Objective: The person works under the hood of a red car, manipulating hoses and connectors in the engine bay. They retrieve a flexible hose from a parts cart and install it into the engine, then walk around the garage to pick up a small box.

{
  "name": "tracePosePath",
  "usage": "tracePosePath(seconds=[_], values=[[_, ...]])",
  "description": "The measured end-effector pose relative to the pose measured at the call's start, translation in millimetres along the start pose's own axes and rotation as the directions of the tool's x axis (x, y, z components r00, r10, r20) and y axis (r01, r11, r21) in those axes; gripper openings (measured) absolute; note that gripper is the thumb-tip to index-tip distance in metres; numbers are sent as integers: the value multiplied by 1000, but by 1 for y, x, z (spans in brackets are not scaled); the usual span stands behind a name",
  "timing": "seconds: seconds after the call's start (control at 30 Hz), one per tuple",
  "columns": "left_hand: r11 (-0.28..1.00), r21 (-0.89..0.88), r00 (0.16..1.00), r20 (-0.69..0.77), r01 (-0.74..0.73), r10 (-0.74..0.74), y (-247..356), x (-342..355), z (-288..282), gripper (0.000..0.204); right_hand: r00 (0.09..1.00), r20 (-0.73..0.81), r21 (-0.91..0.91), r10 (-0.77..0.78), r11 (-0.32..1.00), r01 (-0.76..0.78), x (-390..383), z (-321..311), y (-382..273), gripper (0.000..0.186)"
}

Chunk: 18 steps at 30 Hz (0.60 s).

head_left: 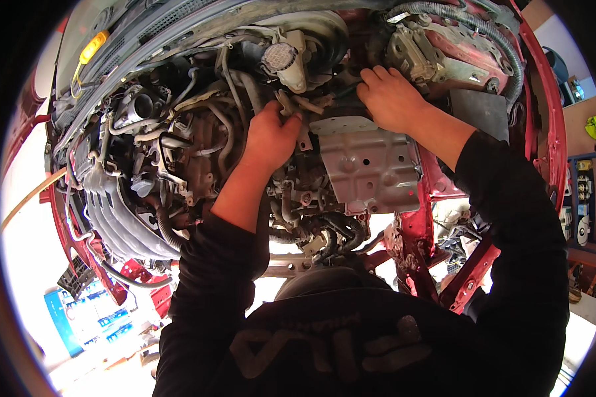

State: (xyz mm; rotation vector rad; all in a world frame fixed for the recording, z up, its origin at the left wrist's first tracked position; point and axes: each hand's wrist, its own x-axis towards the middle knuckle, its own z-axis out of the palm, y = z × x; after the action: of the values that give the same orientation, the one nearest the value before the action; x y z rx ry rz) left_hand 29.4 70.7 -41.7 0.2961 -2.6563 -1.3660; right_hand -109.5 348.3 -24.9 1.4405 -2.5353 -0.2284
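In the crowded engine bay, my left hand [271, 135] is closed around a small pale part at the end of some hoses and brackets [312, 102], just below the white reservoir [297, 73]. My right hand [394, 102] has its fingers curled down beside a dark hose [346, 88], near the metal housing [410, 53] at the upper right; what its fingertips grip is hidden. Between and below my hands lies a pressed metal tray [371, 165] with several holes.
A ribbed grey intake manifold [116, 212] fills the left side. A yellow hanging object [94, 46] sits at the upper left. Red body panels [546, 126] frame the bay. A blue shelf unit [583, 198] stands at the right, with a blue-and-white box [96, 311] at the lower left.
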Motion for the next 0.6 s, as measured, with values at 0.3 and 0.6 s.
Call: tracePosePath(seconds=[0.3,0.6], values=[[999,37,1000,0,13,-13,7,-2,0,37,988,-139,-85,-69,995,58,0,3,-1,20],[937,302,982,-7,-177,188,-21,12,14,45,984,-169,10,61,998,-60,16,10,2,37]])
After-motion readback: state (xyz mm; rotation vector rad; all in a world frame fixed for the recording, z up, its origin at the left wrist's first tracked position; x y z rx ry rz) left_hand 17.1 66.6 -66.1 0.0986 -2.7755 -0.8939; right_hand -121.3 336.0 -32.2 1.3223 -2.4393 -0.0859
